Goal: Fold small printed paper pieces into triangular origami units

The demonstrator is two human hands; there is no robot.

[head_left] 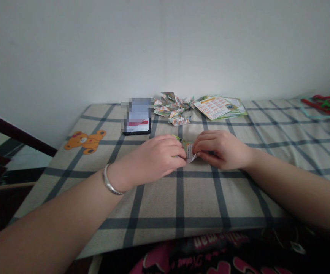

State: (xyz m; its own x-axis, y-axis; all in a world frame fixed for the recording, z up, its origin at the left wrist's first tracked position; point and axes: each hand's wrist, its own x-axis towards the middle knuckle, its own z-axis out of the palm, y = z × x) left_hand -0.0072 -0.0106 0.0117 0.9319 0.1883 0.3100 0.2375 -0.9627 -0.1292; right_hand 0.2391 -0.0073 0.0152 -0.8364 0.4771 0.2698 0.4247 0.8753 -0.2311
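Between my two hands is a small piece of printed paper [189,152], partly folded, with a white printed flap on its right side. My left hand [161,155], with a silver bangle at the wrist, has its fingers curled over the paper's left part and hides much of it. The fingers of my right hand [220,149] pinch the flap at the right edge. Both hands rest low over the checked tablecloth [159,198]. Several folded paper pieces [173,108] with the same kind of print lie in a cluster beyond the hands.
A phone [138,116], its screen lit and partly blurred, lies at the back left. Flat printed sheets [218,107] lie at the back right. A bear-shaped cutout [85,141] is at the left; red and green strips [326,105] are at the far right. A wall [165,49] stands behind.
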